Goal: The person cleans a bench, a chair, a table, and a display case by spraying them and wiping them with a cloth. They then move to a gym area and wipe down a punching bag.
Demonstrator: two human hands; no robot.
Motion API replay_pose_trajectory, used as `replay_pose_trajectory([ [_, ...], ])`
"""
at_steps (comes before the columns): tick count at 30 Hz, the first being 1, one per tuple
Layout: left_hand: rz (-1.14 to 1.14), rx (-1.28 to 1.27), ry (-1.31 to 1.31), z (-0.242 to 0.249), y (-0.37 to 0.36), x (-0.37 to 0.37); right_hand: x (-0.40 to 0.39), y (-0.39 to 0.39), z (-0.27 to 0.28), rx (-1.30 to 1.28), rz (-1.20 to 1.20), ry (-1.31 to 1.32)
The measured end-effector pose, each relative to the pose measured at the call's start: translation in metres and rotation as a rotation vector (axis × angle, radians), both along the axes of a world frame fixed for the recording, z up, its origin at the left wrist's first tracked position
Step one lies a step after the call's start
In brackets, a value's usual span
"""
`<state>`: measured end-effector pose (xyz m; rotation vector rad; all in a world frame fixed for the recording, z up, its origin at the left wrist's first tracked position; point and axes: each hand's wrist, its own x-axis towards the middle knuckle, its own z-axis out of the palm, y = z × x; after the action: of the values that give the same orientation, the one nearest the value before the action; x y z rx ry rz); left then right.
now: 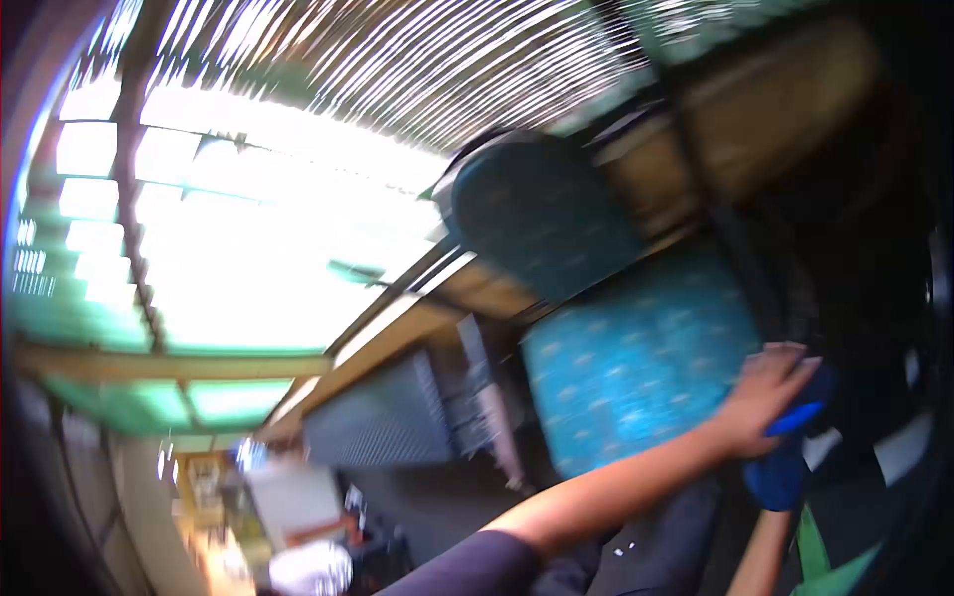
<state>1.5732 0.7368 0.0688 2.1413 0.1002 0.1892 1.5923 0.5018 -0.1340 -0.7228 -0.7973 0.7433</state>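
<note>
My left hand (763, 399) reaches across from the bottom middle, with its fingers stretched out and somewhat apart. It lies against a dark blue, glove-like thing (778, 475) with a brighter blue band. My right forearm (763, 558) rises from the bottom edge and ends in this blue thing, which covers the hand; its fingers are hidden. Whether it is a worn glove or a cloth I cannot make out, as the view is tilted and blurred. Just beyond my left forearm is a chair with a shiny teal, patterned seat (636, 368) and a darker rounded backrest (542, 214).
A grey box-like thing with a ribbed face (378, 412) stands beyond the chair. Green strips (815, 556) and a pale piece (902, 452) lie at the lower right. A white rounded thing (311, 568) shows at the lower left. Bright window openings (268, 238) fill the upper left.
</note>
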Motion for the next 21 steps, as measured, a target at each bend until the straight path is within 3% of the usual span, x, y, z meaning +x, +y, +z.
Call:
replay_pose_trajectory([
  [1,0.072,-0.005,0.026,-0.009,-0.006,0.007,-0.012,0.003,-0.029,0.056,0.126,0.135],
  [2,0.145,-0.151,0.118,-0.011,-0.006,0.018,0.007,-0.08,-0.119,0.098,0.246,0.271],
  [3,0.283,-0.128,0.238,-0.012,-0.002,0.031,0.014,-0.061,-0.141,0.108,0.346,0.4],
  [4,0.375,-0.127,0.316,-0.011,0.008,0.047,0.019,-0.039,-0.128,0.097,0.405,0.482],
  [7,0.353,-0.146,0.274,0.001,0.062,0.044,-0.015,0.162,0.109,-0.022,0.369,0.561],
  [8,0.314,-0.159,0.292,0.01,0.086,0.027,-0.032,0.209,0.159,-0.049,0.336,0.579],
  [10,0.266,-0.157,0.325,0.011,0.125,-0.004,0.007,0.193,0.18,-0.158,0.29,0.553],
  [12,0.313,-0.066,0.315,0.008,0.14,-0.032,0.031,0.211,0.139,-0.176,-0.425,0.576],
  [14,0.295,-0.126,0.191,-0.009,0.156,-0.062,0.08,0.223,0.074,-0.722,-0.189,-0.194],
  [16,0.345,-0.203,0.167,-0.027,0.157,-0.091,0.071,0.291,0.112,-1.136,-0.736,-1.774],
  [17,0.361,-0.215,0.188,-0.034,0.155,-0.106,0.07,0.318,0.117,-1.138,-0.752,-1.784],
  [21,0.442,-0.311,0.203,-0.05,0.13,-0.162,0.069,0.405,0.115,-1.241,-1.182,-1.602],
])
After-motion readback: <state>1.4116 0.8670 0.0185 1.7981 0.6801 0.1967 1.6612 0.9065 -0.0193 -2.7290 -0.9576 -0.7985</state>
